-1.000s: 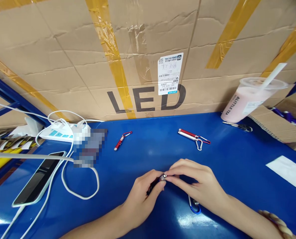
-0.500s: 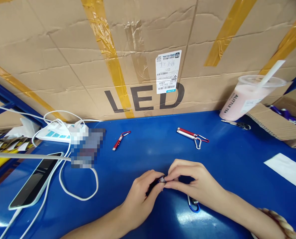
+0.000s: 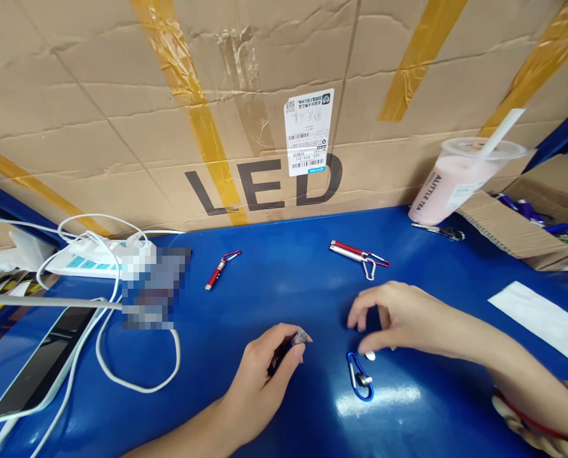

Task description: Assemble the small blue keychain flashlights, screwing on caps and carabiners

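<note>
Carabiner (image 3: 353, 378) on table (image 3: 264, 292) — penlights (image 3: 348, 252) behind

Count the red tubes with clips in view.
2. One red tube lies alone, left of the left hand and farther back; another red tube lies alongside a silver tube. More may be hidden inside the open box.

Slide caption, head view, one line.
Left hand grips a small dark, shiny-tipped object; the open right hand is near a blue carabiner lying on the blue tabletop.

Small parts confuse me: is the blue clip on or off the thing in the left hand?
Off: the blue clip lies on the tabletop, which shows between it and the small object in the left hand.
</note>
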`<state>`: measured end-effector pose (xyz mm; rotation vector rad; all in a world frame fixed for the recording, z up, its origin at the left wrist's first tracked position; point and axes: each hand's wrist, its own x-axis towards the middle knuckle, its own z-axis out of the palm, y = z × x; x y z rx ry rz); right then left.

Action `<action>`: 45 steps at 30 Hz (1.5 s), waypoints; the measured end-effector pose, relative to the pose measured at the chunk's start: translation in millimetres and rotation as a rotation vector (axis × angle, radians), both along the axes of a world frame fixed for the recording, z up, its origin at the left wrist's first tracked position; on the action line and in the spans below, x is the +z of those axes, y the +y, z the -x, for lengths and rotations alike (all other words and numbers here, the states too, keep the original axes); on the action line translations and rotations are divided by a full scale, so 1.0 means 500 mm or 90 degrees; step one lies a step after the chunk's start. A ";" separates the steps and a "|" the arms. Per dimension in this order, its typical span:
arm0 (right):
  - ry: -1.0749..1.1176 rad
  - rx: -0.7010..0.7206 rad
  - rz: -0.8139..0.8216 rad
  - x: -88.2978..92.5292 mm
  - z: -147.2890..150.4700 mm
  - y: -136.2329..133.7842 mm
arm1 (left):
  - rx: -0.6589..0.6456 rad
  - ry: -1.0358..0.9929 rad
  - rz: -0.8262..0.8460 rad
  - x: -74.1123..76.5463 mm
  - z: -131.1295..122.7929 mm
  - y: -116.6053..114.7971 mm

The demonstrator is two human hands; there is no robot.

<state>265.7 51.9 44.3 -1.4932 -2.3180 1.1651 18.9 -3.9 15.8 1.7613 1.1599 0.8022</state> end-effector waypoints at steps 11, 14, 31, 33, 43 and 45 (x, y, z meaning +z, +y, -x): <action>-0.093 0.075 -0.062 -0.003 0.025 -0.005 | 0.008 0.000 0.009 0.004 -0.002 0.001; -0.094 0.072 -0.153 -0.011 0.038 -0.006 | 0.008 0.008 0.009 0.004 -0.001 0.002; 0.383 0.019 -0.256 -0.036 0.107 -0.055 | -0.045 -0.003 -0.092 -0.009 0.004 0.009; 0.414 0.016 -0.203 -0.037 0.111 -0.054 | -0.045 0.005 -0.095 -0.009 0.004 0.008; 0.196 0.057 -0.025 0.004 0.058 -0.030 | 0.012 0.009 -0.008 0.006 0.005 0.009; 0.078 0.115 0.019 0.010 0.038 -0.026 | 0.023 0.009 0.006 0.005 0.005 0.007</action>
